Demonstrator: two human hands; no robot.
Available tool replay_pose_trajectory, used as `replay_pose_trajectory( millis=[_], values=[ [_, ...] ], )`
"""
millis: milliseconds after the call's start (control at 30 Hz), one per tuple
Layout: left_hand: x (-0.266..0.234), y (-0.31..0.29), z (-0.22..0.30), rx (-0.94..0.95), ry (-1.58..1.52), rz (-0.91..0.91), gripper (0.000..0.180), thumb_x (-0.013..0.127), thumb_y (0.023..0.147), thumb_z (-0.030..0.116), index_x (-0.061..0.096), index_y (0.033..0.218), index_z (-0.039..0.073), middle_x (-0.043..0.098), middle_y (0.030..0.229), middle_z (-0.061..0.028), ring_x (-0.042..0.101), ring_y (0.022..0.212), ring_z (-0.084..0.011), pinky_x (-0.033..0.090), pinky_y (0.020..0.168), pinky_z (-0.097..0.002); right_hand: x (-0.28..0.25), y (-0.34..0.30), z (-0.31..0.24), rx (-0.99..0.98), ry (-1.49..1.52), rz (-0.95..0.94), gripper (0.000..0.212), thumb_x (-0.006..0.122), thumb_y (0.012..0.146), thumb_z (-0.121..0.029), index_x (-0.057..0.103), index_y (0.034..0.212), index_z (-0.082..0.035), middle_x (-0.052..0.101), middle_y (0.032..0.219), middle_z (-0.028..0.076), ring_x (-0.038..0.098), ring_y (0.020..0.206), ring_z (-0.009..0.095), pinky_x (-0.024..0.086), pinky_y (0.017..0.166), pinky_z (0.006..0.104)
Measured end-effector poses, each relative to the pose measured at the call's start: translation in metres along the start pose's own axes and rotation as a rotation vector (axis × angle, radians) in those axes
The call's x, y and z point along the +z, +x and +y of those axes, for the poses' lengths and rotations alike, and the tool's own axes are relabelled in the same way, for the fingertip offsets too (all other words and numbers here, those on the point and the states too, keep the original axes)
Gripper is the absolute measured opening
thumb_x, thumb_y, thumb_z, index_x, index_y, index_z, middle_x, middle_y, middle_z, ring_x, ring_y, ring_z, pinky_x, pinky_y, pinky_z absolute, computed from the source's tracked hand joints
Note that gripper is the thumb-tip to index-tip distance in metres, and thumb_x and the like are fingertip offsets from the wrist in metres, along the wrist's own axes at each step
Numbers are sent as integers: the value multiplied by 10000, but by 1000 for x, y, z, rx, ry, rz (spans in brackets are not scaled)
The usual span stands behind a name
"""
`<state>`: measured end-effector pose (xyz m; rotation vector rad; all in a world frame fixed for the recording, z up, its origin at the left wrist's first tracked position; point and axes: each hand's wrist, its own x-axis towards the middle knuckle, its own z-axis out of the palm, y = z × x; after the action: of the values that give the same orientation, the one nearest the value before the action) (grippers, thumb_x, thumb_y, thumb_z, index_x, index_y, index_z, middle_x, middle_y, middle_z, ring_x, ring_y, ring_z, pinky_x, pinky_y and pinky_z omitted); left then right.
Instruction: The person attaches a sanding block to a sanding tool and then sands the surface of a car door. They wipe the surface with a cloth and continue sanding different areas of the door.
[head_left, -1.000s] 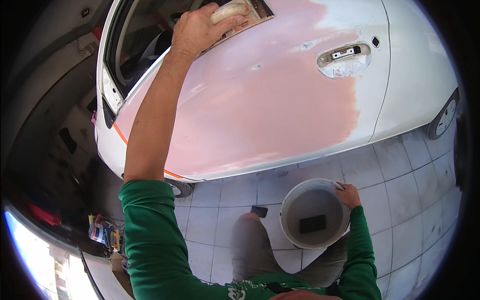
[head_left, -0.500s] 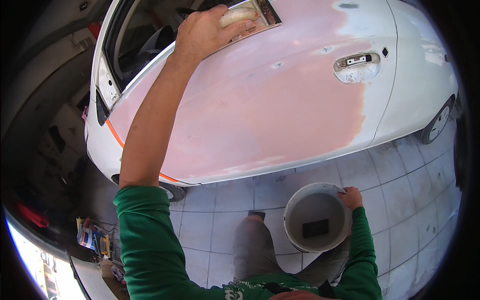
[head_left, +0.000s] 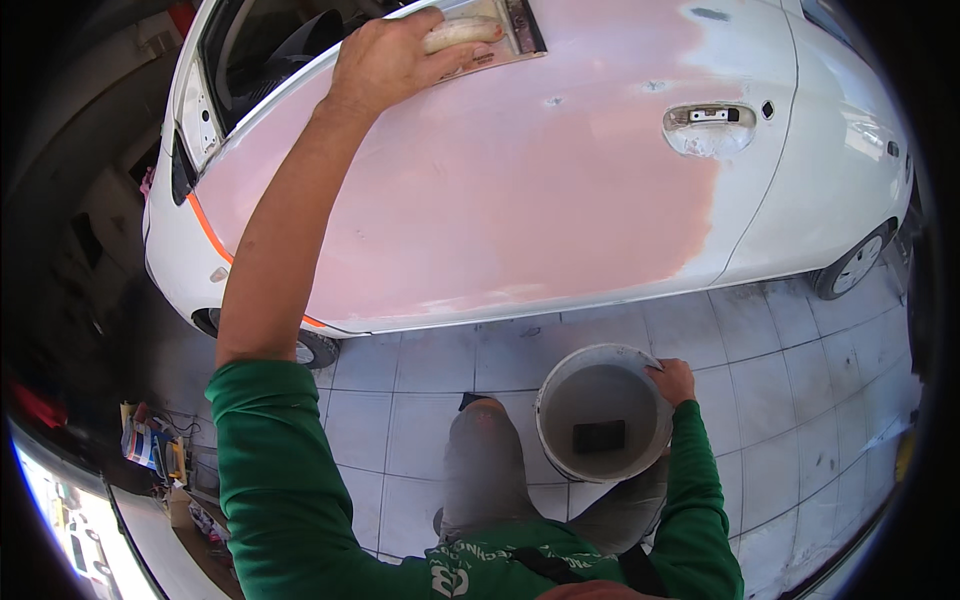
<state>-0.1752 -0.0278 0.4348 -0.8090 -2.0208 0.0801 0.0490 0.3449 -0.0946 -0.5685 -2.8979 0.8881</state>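
Note:
My left hand point(head_left: 380, 68) is closed around the pale rounded handle of a flat sanding block point(head_left: 465, 36). The block rests on the upper edge of a white car door point(head_left: 480, 215), just below the window opening. Much of the door's surface is a patchy, dull pink. On my right, a round white bucket point(head_left: 546, 432) hangs or stands in front of my legs, its rim gripped by my right hand point(head_left: 676, 380). Greyish water fills part of it, with a dark rectangular block point(head_left: 600, 436) in it. Some fingers of both hands are hidden.
A recessed door handle point(head_left: 710, 130) sits at the door's right, with a round lock hole beside it. Orange tape point(head_left: 210, 228) runs along the door's front edge. Light floor tiles point(head_left: 430, 362) lie under the car. A pile of tools and containers point(head_left: 150, 440) stands at the far left.
The view has shifted, so the car and the bucket sit further left and higher in it. The sanding block has slid slightly left along the door's top. Both hands keep their grip.

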Motion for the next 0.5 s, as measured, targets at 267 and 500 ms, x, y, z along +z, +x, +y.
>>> replay_pose_trajectory(
  millis=[267,500],
  values=[
    [-22,20,18,-42,-67,-41,645,750,877,596,741,1059,-23,733,987,-308,727,957,-450,561,839,-530,4,5,-1,7,-51,-21,373,755,870,-459,819,1067,-149,759,948,202,714,923,437,563,832,522],
    [-5,-42,-18,-73,-119,-12,608,805,838,598,760,1069,37,766,920,-209,754,842,-357,597,773,-429,6,0,8,6,-33,-23,381,753,879,-483,816,1062,-155,759,958,201,713,941,433,556,845,528]
  ],
)
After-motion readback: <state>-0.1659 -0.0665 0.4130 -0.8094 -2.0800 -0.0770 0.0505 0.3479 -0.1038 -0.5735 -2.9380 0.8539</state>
